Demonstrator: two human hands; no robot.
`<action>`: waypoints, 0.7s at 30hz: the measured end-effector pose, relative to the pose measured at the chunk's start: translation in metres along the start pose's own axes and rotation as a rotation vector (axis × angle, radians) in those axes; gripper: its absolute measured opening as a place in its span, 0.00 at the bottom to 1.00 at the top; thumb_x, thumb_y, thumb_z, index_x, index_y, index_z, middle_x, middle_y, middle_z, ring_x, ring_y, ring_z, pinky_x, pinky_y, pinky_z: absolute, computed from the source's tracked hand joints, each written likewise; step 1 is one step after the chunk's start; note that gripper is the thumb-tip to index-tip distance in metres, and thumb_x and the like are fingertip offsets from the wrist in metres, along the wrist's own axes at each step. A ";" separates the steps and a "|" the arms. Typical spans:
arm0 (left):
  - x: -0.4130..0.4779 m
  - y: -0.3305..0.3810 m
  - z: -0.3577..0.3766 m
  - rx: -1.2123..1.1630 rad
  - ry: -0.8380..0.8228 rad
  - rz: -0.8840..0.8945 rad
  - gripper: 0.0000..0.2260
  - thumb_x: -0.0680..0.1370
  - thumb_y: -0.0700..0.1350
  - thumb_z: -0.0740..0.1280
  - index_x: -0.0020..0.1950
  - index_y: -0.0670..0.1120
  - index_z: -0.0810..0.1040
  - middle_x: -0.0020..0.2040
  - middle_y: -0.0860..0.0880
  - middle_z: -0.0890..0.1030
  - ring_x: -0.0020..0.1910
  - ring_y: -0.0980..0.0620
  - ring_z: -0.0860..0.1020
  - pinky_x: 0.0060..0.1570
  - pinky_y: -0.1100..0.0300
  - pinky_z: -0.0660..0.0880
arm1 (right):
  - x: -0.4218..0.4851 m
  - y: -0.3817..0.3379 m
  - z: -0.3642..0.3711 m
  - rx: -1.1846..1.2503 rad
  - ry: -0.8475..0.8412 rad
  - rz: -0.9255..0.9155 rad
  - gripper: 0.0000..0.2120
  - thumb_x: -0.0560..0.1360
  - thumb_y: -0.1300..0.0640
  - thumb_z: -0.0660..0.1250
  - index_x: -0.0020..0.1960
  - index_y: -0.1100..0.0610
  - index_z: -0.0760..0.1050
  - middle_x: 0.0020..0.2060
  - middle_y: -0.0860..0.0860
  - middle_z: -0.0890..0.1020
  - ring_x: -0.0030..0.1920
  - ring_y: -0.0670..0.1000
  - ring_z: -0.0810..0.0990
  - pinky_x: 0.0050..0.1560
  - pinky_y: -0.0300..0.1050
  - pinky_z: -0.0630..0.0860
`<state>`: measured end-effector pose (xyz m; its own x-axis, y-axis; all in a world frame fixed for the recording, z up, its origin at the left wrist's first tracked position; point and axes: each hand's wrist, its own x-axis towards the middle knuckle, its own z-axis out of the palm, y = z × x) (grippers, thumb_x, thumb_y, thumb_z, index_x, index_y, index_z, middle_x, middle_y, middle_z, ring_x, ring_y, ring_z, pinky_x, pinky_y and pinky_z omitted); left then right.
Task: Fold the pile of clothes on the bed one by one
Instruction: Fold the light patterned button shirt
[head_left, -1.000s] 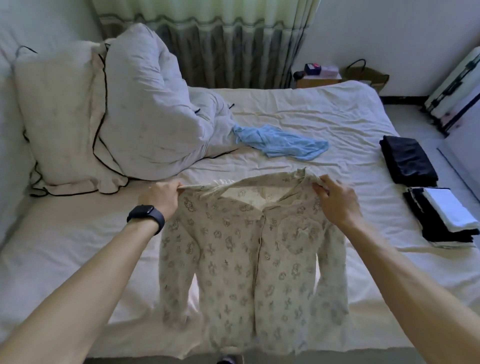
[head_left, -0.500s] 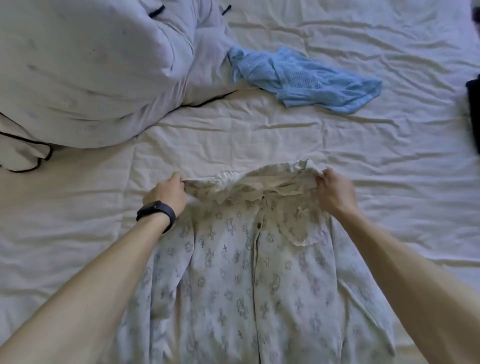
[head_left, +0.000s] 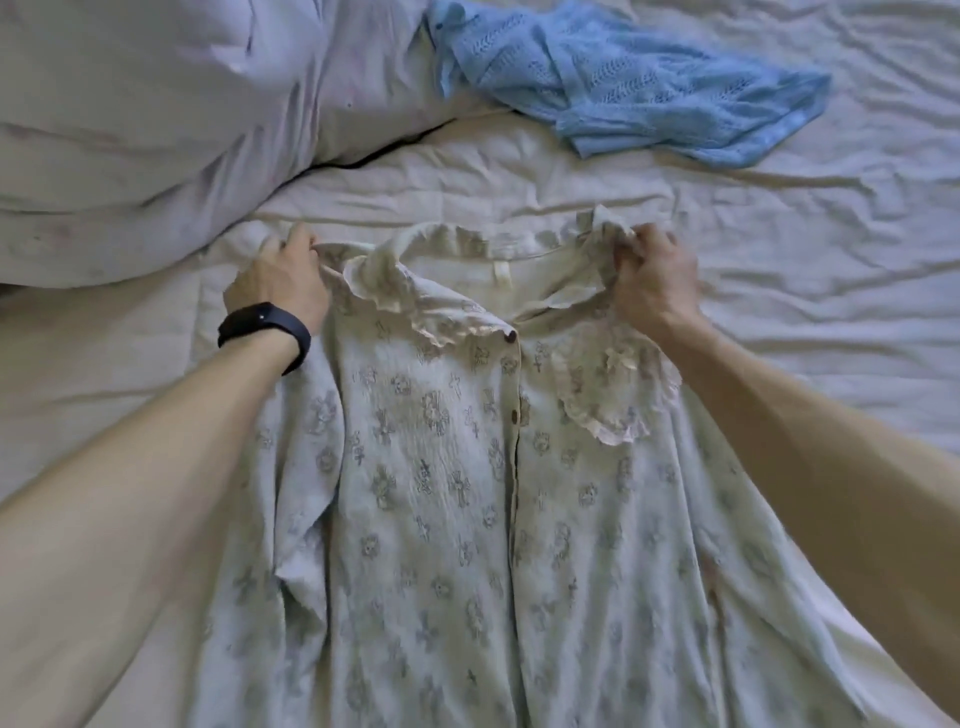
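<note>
Laying the cream flower-printed button-front shirt (head_left: 441, 467) front up on the wrinkled white bed sheet (head_left: 831, 312), one hand at each shoulder.

Far left: bunched pale duvet (head_left: 156, 130), just beside my left hand (head_left: 280, 280). That hand, with a black wristband (head_left: 265, 327) on its wrist, has its fingers curled and pinches the shoulder seam. The shirt is buttoned and its hem runs off the near edge of view. Its left sleeve is rumpled against the body. My right hand (head_left: 654, 280) has its fingers curled in and bunches the other shoulder with a bit of frilled collar. Beyond, to the right: a crumpled light-blue knit garment (head_left: 649, 98), apart and not yet folded. The cloth reads as thin, light and limp, and I judge it will drape and crease easily. Best held at the shoulder seams, not the delicate frill.
</note>
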<state>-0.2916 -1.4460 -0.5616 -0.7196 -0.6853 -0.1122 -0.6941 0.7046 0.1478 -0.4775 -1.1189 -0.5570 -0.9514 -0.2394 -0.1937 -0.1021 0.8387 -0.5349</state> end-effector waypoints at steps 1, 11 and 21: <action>-0.007 0.000 0.005 0.058 -0.053 0.009 0.15 0.83 0.49 0.56 0.70 0.51 0.67 0.66 0.39 0.71 0.60 0.33 0.73 0.55 0.41 0.70 | -0.005 0.004 0.004 -0.044 -0.120 -0.033 0.23 0.81 0.56 0.60 0.76 0.54 0.66 0.75 0.57 0.67 0.72 0.61 0.70 0.66 0.52 0.69; -0.332 0.003 0.052 -0.110 -0.261 0.449 0.31 0.75 0.61 0.63 0.77 0.58 0.62 0.81 0.47 0.56 0.79 0.43 0.57 0.75 0.37 0.49 | -0.336 0.103 0.016 -0.106 -0.178 0.056 0.37 0.78 0.40 0.65 0.80 0.53 0.57 0.80 0.54 0.58 0.80 0.54 0.56 0.78 0.58 0.60; -0.480 -0.057 0.055 0.176 -0.553 0.214 0.36 0.71 0.51 0.78 0.76 0.60 0.67 0.79 0.47 0.58 0.80 0.38 0.54 0.73 0.31 0.55 | -0.477 0.189 0.006 -0.219 -0.246 0.219 0.33 0.76 0.51 0.74 0.77 0.46 0.64 0.77 0.59 0.60 0.75 0.62 0.61 0.73 0.61 0.65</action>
<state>0.0918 -1.1469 -0.5703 -0.7152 -0.3620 -0.5979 -0.4927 0.8678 0.0640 -0.0411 -0.8490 -0.5703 -0.8623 -0.1308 -0.4893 0.0109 0.9610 -0.2762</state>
